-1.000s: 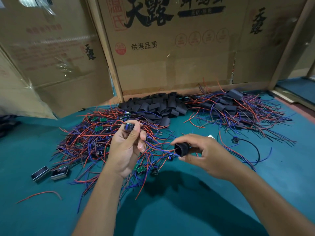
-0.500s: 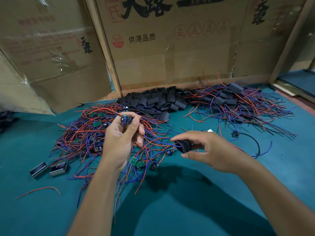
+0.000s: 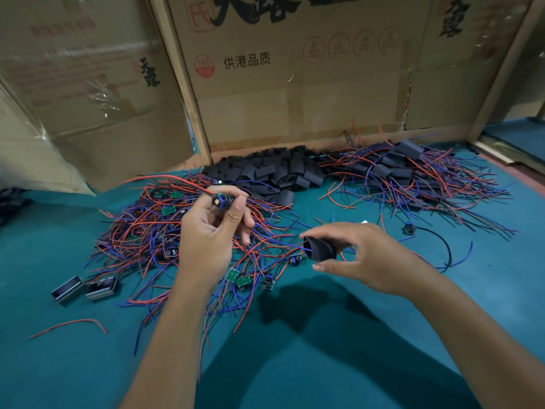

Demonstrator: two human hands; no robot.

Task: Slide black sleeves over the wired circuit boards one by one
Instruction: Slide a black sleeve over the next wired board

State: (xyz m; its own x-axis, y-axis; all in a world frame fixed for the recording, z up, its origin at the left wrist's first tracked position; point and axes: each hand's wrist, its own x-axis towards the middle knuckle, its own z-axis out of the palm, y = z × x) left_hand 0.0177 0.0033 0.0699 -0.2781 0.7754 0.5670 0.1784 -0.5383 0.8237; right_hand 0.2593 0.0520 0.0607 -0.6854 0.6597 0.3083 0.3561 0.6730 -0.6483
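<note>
Both hands are up and apart: my left hand [image 3: 206, 240] pinches a wired circuit board [image 3: 219, 199], my right hand [image 3: 362, 255] pinches a black sleeve [image 3: 320, 248] with its mouth facing left. I judge I am about to thread; next the wires must enter that mouth. Beyond, on the green worktop [image 3: 354, 335], lie loose boards left, spare sleeves [image 3: 265, 172] far, finished ones right, against cardboard boxes [image 3: 295, 84].

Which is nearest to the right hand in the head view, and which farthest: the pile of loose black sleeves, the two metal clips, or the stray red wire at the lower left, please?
From the right hand:
1. Pile of loose black sleeves, beyond it by the cardboard.
2. Two metal clips, left of the wire heap.
3. Stray red wire, farthest, at the lower left.
</note>
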